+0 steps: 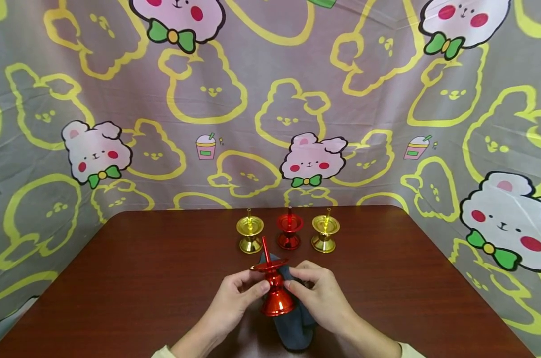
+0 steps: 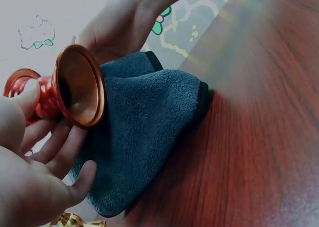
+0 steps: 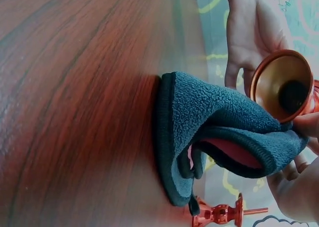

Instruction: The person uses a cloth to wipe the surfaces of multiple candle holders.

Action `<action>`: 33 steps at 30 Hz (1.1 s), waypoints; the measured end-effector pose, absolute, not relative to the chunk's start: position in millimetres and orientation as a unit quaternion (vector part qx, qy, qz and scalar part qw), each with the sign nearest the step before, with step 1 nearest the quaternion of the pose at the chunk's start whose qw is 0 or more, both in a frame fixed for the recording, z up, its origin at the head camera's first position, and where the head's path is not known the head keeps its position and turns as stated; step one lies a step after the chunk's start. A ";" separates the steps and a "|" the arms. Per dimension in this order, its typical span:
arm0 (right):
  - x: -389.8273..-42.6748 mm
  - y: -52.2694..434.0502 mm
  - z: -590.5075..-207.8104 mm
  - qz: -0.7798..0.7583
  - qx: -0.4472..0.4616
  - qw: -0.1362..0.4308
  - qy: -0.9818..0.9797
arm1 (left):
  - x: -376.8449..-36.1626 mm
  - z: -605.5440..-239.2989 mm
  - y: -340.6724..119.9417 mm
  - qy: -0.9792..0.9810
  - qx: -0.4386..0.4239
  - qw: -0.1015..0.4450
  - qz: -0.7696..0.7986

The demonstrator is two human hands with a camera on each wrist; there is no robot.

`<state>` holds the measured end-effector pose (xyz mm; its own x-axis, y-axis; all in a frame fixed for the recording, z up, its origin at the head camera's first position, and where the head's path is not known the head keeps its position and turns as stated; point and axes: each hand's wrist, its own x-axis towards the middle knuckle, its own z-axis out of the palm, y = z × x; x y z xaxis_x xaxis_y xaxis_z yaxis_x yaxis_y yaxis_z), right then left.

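Note:
A shiny red candlestick (image 1: 276,293) with a thin spike on top is held slightly tilted above the table, its hollow base facing the wrist cameras. My left hand (image 1: 236,298) pinches its stem between thumb and fingers. From the other side my right hand (image 1: 321,293) holds a dark grey-blue cloth (image 1: 294,328) against the candlestick, thumb near the stem. The cloth hangs down behind and below the candlestick, its folds plain in the left wrist view and the right wrist view. The fingers behind the candlestick are partly hidden in the head view.
Toward the back of the brown table (image 1: 154,278) stand a gold candlestick (image 1: 250,233), a red candlestick (image 1: 289,231) and another gold candlestick (image 1: 325,233) in a row. A patterned curtain (image 1: 252,124) surrounds the table's back and sides.

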<state>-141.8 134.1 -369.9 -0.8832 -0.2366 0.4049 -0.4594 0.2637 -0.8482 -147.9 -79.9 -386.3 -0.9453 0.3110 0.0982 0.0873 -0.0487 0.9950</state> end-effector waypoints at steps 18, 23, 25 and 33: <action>-137.7 127.5 -369.7 0.525 0.248 0.151 -0.800 | -146.1 -384.8 -74.7 0.695 0.120 0.030 0.708; -135.6 125.5 -368.8 0.523 0.240 0.150 -0.804 | -145.4 -385.1 -70.4 0.688 0.104 0.019 0.718; -135.1 125.1 -368.7 0.522 0.236 0.148 -0.806 | -145.3 -385.7 -68.4 0.686 0.099 0.011 0.721; -131.9 122.0 -368.9 0.528 0.216 0.130 -0.811 | -144.6 -388.9 -61.0 0.687 0.081 -0.031 0.722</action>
<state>-131.9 122.0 -368.9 -0.8729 -0.2124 0.4393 -0.4877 0.3484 -0.8005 -144.6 -61.0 -388.9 -0.9849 0.0665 0.1601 0.1566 -0.0552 0.9861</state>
